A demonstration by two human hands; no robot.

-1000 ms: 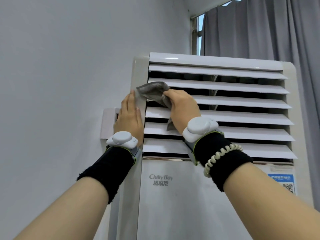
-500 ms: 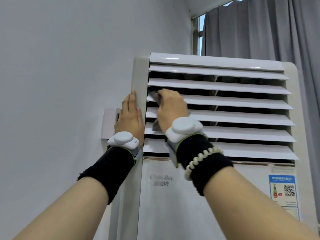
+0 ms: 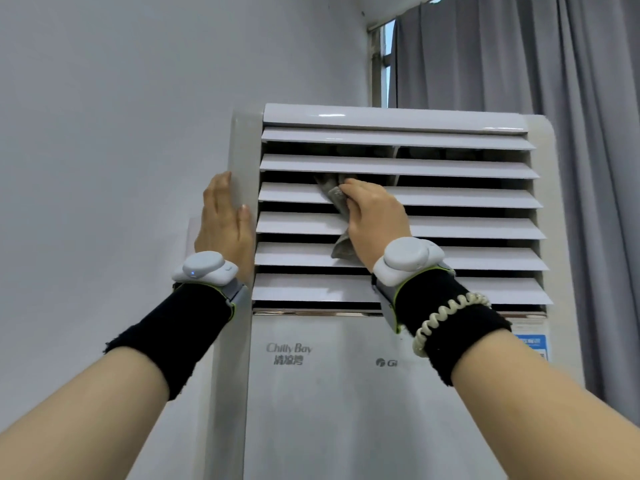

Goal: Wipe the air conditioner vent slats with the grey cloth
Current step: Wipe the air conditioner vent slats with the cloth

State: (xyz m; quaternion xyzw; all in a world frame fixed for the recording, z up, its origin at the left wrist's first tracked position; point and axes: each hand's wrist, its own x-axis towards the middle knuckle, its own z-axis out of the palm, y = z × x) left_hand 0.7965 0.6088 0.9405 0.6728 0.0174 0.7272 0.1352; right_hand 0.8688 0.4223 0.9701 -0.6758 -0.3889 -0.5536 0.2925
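Pale wall and grey curtain frame the scene; nearest, the left hand (image 3: pixel 225 220) lies flat, fingers together, bracing the air conditioner (image 3: pixel 346 393). Beyond, the right hand (image 3: pixel 375 220) clamps the grey cloth (image 3: pixel 334 199) against the vent slats (image 3: pixel 450 199); sweep along each slat with light pressure.

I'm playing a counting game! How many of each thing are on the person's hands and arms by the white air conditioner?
Bare hands: 2 (left hand, right hand)
Crumpled grey cloth: 1
White round wrist devices: 2
Black fabric wristbands: 2
Cream coiled hair tie: 1
Total: 8
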